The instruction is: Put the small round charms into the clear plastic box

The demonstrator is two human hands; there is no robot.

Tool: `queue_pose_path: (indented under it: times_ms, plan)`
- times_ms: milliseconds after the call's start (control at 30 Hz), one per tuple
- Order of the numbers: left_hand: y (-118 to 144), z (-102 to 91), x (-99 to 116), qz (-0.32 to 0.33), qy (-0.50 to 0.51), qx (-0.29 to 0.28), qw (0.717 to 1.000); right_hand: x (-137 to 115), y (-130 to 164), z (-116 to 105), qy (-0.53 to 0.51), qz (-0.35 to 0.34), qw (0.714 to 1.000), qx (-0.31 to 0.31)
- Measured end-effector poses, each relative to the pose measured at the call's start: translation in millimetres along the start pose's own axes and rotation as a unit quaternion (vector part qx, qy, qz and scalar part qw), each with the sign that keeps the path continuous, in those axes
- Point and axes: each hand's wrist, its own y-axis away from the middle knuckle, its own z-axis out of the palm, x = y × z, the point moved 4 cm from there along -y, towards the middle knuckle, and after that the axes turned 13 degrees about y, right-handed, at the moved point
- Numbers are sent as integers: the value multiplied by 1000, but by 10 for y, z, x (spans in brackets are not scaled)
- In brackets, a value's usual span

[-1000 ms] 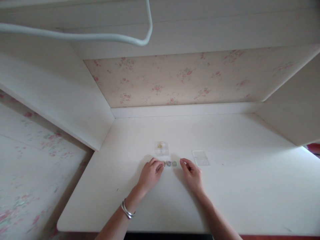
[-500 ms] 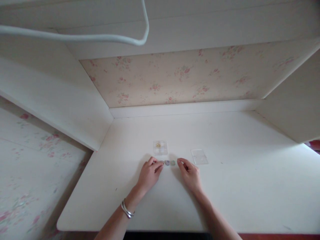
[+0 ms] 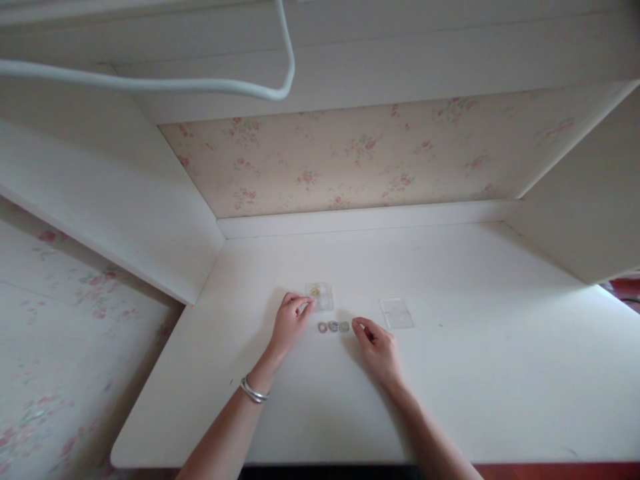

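The landmark is the small clear box (image 3: 321,295), which stands on the white desk (image 3: 450,373) near the middle of the surface. Something small and yellow lies inside it; its nature cannot be told.

Left hand (image 3: 289,322): it lies just left of the clear box, palm down, with thumb and forefinger pinched together at the box's left edge. The fingertips (image 3: 306,304) touch or nearly touch the box wall; whether they hold a small item cannot be told. Two silver bangles (image 3: 253,391) sit on the left wrist.

Row of three small rings (image 3: 333,327): it lies flat on the desk just in front of the clear box, on the side nearer the person. The rings sit side by side, touching or nearly so. One is reddish-brown, one greyish, one pale green. No hand touches the reddish-brown ring on the left.

Right hand (image 3: 377,347): it rests on the desk in front of and to the right of the clear box. The fingers are curled, with the fingertips (image 3: 357,324) just beside the pale green ring at the right end of the row. Contact with that ring cannot be confirmed, and the hand is not seen to hold anything.

Flat clear lid (image 3: 397,313): it lies on the desk to the right of the clear box, well apart from it, just beyond the right hand.
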Motion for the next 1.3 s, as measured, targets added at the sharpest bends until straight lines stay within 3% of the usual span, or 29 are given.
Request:
queue_pose_path:
  times_ms: [133,333,500,600,867,1300]
  plan:
    - [-41,3,-90,3,-17,12,1000,20,1,20,11,-10,1000,-5]
    - [162,-142,-210,-35,31,51,998,-89,66,73,68,-69,995,-36]
    - [309,-211,-256,-41,51,53,996,-451,150,155,210,-203,953,-75]
    - [331,-208,-247,-35,58,51,996,-627,140,191,276,-237,929,-64]
    - [344,-204,-203,-29,59,25,998,-744,90,311,333,-264,902,-69]
    - [383,-166,-192,-18,41,-18,999,-685,134,294,287,-251,922,-64]
